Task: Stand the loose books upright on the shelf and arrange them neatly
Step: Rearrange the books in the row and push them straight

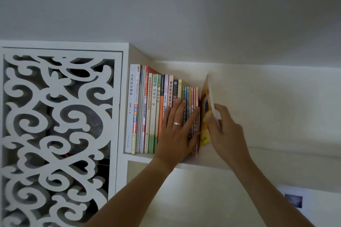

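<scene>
A row of several upright books (147, 108) stands on a white shelf (203, 165), packed against its left wall. My left hand (177, 127), with a ring on one finger, lies flat with straight fingers against the spines at the right end of the row. My right hand (225, 129) grips a thin yellow book (204, 116) by its front edge, thumb on the cover and fingers behind. The yellow book leans to the right, its lower end next to the last upright book.
A white cabinet door with a carved scroll pattern (59, 134) fills the left. The shelf runs on to the right of the books below a white ceiling. A small dark picture (293, 200) hangs on the wall at lower right.
</scene>
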`<state>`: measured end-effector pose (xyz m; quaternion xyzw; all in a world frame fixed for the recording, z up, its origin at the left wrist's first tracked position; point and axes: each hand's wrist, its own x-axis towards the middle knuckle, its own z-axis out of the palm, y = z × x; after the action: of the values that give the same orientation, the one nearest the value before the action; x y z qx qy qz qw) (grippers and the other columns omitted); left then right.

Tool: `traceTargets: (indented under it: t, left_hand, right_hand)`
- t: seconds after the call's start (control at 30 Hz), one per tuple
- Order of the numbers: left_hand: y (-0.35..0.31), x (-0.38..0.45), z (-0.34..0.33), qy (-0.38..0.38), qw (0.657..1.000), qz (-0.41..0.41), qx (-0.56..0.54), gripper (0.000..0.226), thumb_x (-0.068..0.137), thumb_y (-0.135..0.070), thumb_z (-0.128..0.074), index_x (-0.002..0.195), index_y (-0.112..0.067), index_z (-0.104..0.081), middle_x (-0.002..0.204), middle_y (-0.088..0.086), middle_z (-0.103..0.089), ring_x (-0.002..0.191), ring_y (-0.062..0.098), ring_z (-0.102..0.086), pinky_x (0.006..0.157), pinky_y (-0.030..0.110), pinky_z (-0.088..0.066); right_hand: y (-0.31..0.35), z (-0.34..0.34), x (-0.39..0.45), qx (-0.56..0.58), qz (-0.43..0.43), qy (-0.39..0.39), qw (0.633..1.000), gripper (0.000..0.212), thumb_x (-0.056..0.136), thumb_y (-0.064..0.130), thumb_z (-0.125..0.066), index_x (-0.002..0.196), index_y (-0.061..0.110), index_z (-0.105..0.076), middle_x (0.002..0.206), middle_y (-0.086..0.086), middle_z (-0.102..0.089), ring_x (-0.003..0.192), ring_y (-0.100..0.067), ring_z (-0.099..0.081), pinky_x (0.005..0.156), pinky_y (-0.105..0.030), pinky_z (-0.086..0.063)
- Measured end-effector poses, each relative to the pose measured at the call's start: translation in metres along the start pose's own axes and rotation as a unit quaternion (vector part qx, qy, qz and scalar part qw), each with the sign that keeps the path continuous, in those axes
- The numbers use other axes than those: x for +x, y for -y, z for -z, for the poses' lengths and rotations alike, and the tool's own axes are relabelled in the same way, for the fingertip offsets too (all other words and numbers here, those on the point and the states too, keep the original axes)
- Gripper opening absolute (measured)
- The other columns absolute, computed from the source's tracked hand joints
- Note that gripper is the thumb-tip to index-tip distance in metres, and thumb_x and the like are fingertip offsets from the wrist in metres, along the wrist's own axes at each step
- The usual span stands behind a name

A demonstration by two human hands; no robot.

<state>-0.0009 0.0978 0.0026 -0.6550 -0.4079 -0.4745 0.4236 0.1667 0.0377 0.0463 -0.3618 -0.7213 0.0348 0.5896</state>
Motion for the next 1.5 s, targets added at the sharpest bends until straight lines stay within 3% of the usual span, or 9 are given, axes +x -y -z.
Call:
traceTargets:
  t: [0.2, 0.3, 0.4, 0.5, 0.67, 0.8, 1.07, 1.27, 1.5]
  left_hand:
    - [0.004, -0.002, -0.003, -0.001, 1.0, -0.013, -0.028, 0.081, 0.095, -0.053, -0.062, 0.158, -0.008, -0.038, 0.168, 0.021, -0.021, 0.159, 0.038, -0.012, 0.126, 0.06, -0.018]
    - [0.004, -0.002, -0.003, 0.002, 1.0, -0.008, -0.028, 0.078, 0.095, -0.052, -0.064, 0.158, -0.012, -0.04, 0.169, 0.019, -0.023, 0.159, 0.036, -0.011, 0.126, 0.06, -0.018]
    - [0.005, -0.002, -0.005, -0.001, 1.0, -0.01, -0.028, 0.077, 0.094, -0.049, -0.067, 0.158, -0.014, -0.04, 0.169, 0.018, -0.022, 0.159, 0.036, -0.011, 0.127, 0.059, -0.017]
    - [0.003, -0.002, -0.002, -0.005, 0.999, 0.002, -0.038, 0.077, 0.095, -0.042, -0.069, 0.159, -0.014, -0.037, 0.17, 0.016, -0.021, 0.16, 0.033, -0.01, 0.127, 0.058, -0.016]
    - [-0.001, 0.0, 0.004, 0.002, 0.999, 0.018, -0.048, 0.064, 0.104, -0.041, -0.046, 0.161, -0.017, -0.033, 0.171, 0.013, -0.017, 0.161, 0.029, -0.007, 0.129, 0.053, -0.009]
    - [0.0, 0.0, 0.004, -0.002, 0.999, 0.013, -0.05, 0.073, 0.099, -0.043, -0.06, 0.161, -0.018, -0.033, 0.171, 0.014, -0.016, 0.16, 0.031, -0.007, 0.129, 0.053, -0.009]
    - [0.0, 0.001, 0.003, -0.013, 0.999, 0.012, -0.027, 0.076, 0.094, -0.042, -0.067, 0.16, -0.021, -0.037, 0.169, 0.015, -0.023, 0.16, 0.032, -0.01, 0.128, 0.056, -0.015]
    - [0.001, 0.0, 0.001, -0.005, 1.0, 0.004, -0.013, 0.069, 0.092, -0.039, -0.068, 0.156, -0.029, -0.045, 0.169, 0.017, -0.022, 0.16, 0.034, -0.007, 0.128, 0.056, -0.012]
    - [0.0, -0.001, 0.001, -0.006, 1.0, 0.01, -0.012, 0.071, 0.087, -0.038, -0.069, 0.154, -0.027, -0.048, 0.168, 0.018, -0.025, 0.16, 0.034, -0.009, 0.129, 0.055, -0.012]
  right_hand:
    - [-0.008, 0.009, 0.01, 0.243, -0.132, 0.14, 0.951, 0.037, 0.098, 0.043, -0.05, 0.128, 0.036, -0.07, 0.129, 0.014, -0.069, 0.126, -0.008, -0.062, 0.107, -0.038, -0.047]
    - [-0.043, 0.005, -0.008, 0.114, -0.041, 0.303, 0.945, 0.098, 0.092, -0.014, -0.047, 0.151, 0.061, -0.027, 0.165, 0.029, -0.018, 0.154, -0.001, -0.02, 0.123, -0.043, -0.033]
    - [-0.05, -0.005, -0.011, 0.114, 0.022, 0.393, 0.912, 0.116, 0.096, 0.004, -0.07, 0.154, 0.057, 0.017, 0.164, 0.033, 0.011, 0.153, 0.003, -0.018, 0.12, -0.029, -0.036]
    - [-0.048, -0.013, -0.005, 0.047, 0.031, 0.332, 0.942, 0.118, 0.089, 0.028, -0.08, 0.155, 0.055, 0.014, 0.165, 0.021, -0.018, 0.128, 0.005, -0.05, 0.091, -0.011, -0.049]
    - [-0.043, -0.014, -0.005, 0.025, 0.004, 0.022, 0.999, 0.031, 0.091, 0.055, -0.052, 0.115, 0.041, -0.068, 0.089, 0.01, -0.074, 0.07, -0.009, -0.065, 0.06, -0.011, -0.046]
    - [-0.027, -0.011, 0.015, 0.133, -0.099, -0.161, 0.973, 0.061, 0.102, 0.059, -0.038, 0.08, 0.01, -0.068, 0.071, -0.006, -0.071, 0.063, -0.013, -0.064, 0.056, -0.027, -0.046]
    - [-0.06, 0.024, 0.049, 0.107, -0.222, -0.212, 0.946, 0.062, 0.106, 0.059, -0.031, 0.084, 0.012, -0.064, 0.081, -0.015, -0.072, 0.077, -0.034, -0.071, 0.067, -0.041, -0.054]
    - [-0.046, 0.026, 0.054, -0.182, 0.01, -0.195, 0.964, 0.032, 0.11, 0.027, -0.038, 0.098, 0.006, -0.059, 0.063, -0.004, -0.055, 0.06, -0.033, -0.06, 0.05, -0.033, -0.033]
    - [-0.008, 0.04, 0.085, -0.452, 0.171, -0.104, 0.869, 0.023, 0.082, 0.008, -0.075, 0.101, 0.021, -0.072, 0.111, -0.014, -0.049, 0.103, -0.035, -0.046, 0.086, -0.043, -0.025]
